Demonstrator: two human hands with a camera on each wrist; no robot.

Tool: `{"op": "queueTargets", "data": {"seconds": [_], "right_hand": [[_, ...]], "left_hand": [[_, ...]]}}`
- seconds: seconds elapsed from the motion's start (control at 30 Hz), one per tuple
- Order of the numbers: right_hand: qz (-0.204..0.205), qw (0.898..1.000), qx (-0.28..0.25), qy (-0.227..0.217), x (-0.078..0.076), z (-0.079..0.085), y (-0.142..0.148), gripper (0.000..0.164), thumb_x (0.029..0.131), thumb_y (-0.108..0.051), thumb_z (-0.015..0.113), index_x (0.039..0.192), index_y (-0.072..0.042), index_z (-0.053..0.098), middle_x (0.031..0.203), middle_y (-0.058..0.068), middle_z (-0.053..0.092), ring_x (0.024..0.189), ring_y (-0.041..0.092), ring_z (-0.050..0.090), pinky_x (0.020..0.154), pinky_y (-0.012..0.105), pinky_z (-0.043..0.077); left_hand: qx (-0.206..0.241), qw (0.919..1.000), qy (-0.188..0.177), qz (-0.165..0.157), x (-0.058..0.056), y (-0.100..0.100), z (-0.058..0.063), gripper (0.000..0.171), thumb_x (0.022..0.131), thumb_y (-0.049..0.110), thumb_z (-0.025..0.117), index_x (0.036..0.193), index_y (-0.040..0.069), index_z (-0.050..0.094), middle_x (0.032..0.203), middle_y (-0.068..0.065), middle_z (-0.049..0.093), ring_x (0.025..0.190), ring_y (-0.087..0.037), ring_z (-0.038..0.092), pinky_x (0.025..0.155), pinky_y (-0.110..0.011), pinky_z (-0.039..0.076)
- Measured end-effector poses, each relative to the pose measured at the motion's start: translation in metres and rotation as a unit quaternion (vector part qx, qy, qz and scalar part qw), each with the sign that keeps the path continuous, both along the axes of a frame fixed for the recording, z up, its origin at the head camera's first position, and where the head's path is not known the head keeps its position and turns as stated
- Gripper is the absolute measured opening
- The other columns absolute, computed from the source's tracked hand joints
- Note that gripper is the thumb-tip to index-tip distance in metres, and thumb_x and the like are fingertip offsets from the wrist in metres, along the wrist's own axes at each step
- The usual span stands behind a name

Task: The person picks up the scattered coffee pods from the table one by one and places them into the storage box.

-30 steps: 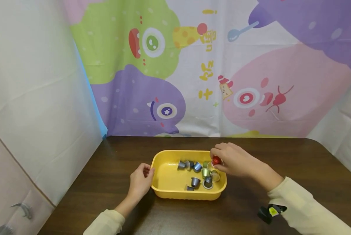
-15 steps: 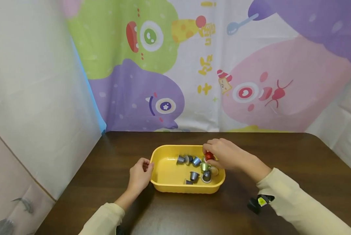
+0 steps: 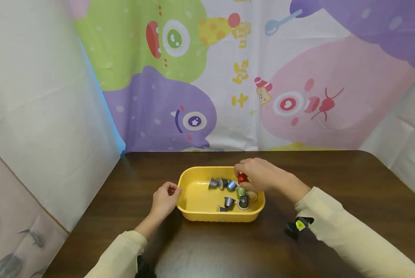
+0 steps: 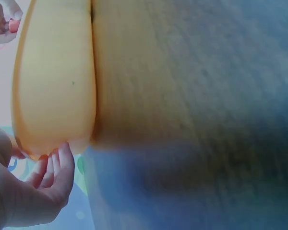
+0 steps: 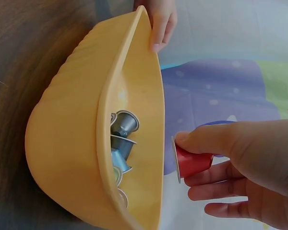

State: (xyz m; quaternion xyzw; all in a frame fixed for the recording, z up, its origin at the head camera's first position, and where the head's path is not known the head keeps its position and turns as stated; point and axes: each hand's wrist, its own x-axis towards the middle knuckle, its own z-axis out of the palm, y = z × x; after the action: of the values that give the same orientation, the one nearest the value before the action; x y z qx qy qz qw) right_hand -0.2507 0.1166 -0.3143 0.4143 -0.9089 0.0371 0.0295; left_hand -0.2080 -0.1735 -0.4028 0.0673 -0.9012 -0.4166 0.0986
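A yellow plastic tub (image 3: 195, 199) stands on the table with several coffee capsules in its right half. My left hand (image 3: 164, 199) grips its left end, thumb at the rim and fingers against the outer wall in the left wrist view. Between thumb and fingers my right hand (image 3: 264, 174) pinches a red coffee capsule (image 5: 194, 163). That capsule is held above the tub's right part, its flat lid facing the tub in the right wrist view. Below it lie a green capsule (image 3: 241, 192), a blue capsule (image 3: 231, 185) and a grey capsule (image 3: 229, 202).
The dark wooden table (image 3: 207, 247) extends around the tub. A cartoon-printed curtain (image 3: 235, 77) hangs behind its far edge, with a pale cloth (image 3: 37, 96) along the left side. A black wrist device (image 3: 297, 227) hangs under the right sleeve.
My right hand has carried the red capsule a little left over the tub. My left hand keeps its place at the tub's end. The head view has tilted slightly down.
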Motion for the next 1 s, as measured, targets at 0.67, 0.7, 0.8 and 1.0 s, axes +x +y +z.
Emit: {"op": "queueTargets", "data": {"seconds": [0.67, 0.7, 0.8, 1.0], "right_hand": [[0.029, 1.000, 0.002, -0.003, -0.008, -0.003, -0.011, 0.019, 0.084, -0.024, 0.074, 0.092, -0.014, 0.061, 0.083, -0.001, 0.058, 0.071, 0.009, 0.049, 0.065, 0.024, 0.044], [0.030, 1.000, 0.003, -0.004, -0.008, -0.002, -0.012, 0.018, 0.084, -0.024, 0.073, 0.092, -0.014, 0.061, 0.082, -0.001, 0.058, 0.071, 0.009, 0.049, 0.065, 0.024, 0.044], [0.033, 0.999, 0.008, -0.008, -0.009, 0.001, -0.015, 0.018, 0.084, -0.023, 0.073, 0.093, -0.013, 0.061, 0.083, -0.001, 0.058, 0.072, 0.010, 0.050, 0.066, 0.025, 0.045], [0.022, 0.998, 0.029, -0.043, -0.013, 0.008, -0.029, 0.018, 0.086, -0.026, 0.071, 0.096, -0.015, 0.062, 0.085, -0.002, 0.060, 0.074, 0.010, 0.051, 0.068, 0.024, 0.046]], "left_hand": [[0.176, 0.9720, -0.153, -0.031, -0.006, -0.010, 0.016, 0.029, 0.095, 0.020, 0.059, 0.110, -0.006, 0.057, 0.102, -0.015, 0.058, 0.083, -0.018, 0.063, 0.066, -0.026, 0.058], [0.177, 0.9715, -0.154, -0.032, -0.007, -0.010, 0.015, 0.029, 0.095, 0.019, 0.059, 0.109, -0.006, 0.057, 0.102, -0.015, 0.058, 0.082, -0.018, 0.063, 0.066, -0.025, 0.058], [0.182, 0.9702, -0.156, -0.033, -0.008, -0.010, 0.016, 0.028, 0.094, 0.018, 0.059, 0.108, -0.006, 0.057, 0.100, -0.013, 0.058, 0.079, -0.016, 0.061, 0.065, -0.024, 0.058], [0.189, 0.9675, -0.163, -0.039, -0.009, -0.011, 0.016, 0.029, 0.094, 0.018, 0.059, 0.109, -0.006, 0.056, 0.102, -0.016, 0.058, 0.080, -0.016, 0.062, 0.066, -0.024, 0.058]]}}
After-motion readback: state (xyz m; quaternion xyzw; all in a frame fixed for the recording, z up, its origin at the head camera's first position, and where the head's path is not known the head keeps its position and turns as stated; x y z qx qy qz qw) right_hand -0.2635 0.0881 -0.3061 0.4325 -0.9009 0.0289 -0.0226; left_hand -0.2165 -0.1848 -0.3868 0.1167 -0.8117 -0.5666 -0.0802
